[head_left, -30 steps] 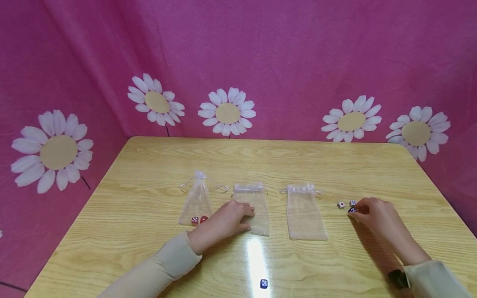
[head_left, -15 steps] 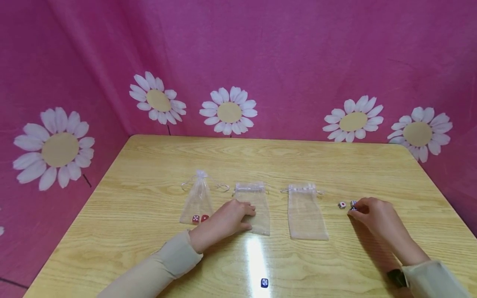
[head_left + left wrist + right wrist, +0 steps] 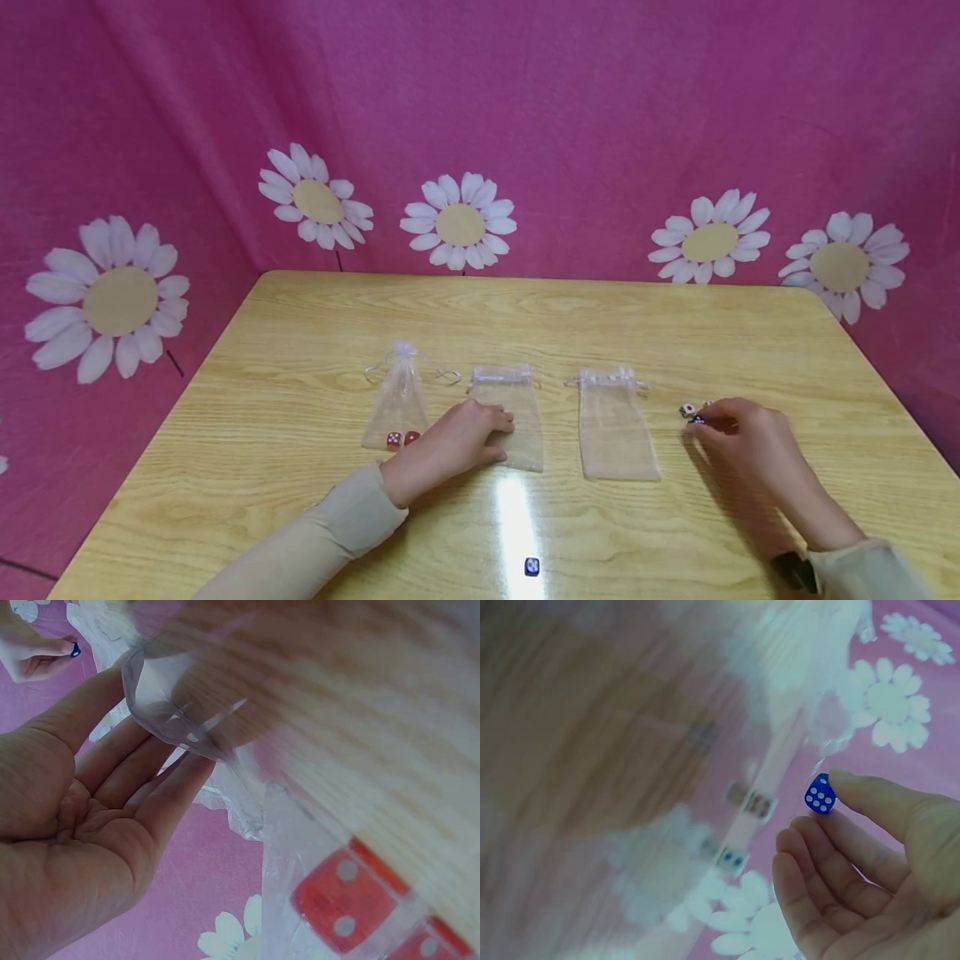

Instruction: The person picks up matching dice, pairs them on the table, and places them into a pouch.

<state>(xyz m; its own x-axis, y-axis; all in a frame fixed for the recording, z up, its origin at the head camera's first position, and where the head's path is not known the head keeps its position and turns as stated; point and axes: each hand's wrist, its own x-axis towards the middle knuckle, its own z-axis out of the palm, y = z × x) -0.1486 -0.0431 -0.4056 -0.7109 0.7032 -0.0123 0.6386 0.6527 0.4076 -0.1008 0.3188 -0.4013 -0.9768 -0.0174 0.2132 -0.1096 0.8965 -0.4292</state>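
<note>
My left hand (image 3: pixel 457 442) rests on the middle sheer drawstring bag (image 3: pixel 525 446), which lies flat on the table. In the left wrist view, its thumb and fingers are spread apart and touch the bag's edge. Over at the right, my right hand (image 3: pixel 757 437) pinches a blue die (image 3: pixel 820 794) with white pips between thumb and index finger. Just behind that die are two white dice (image 3: pixel 687 410), one partly covered by the fingers. A second blue die (image 3: pixel 532 567) lies near the front of the table.
Left of the middle bag stands a drawn-shut sheer bag (image 3: pixel 390 408) with two red dice (image 3: pixel 393 439) at its bottom. A third flat bag (image 3: pixel 617 433) lies between the middle bag and my right hand. A pink flowered cloth (image 3: pixel 570 125) hangs behind the wooden table (image 3: pixel 337 533).
My right hand has moved slightly left with the blue die, away from beside the right-hand white die. The left hand stays in place on the middle bag.
</note>
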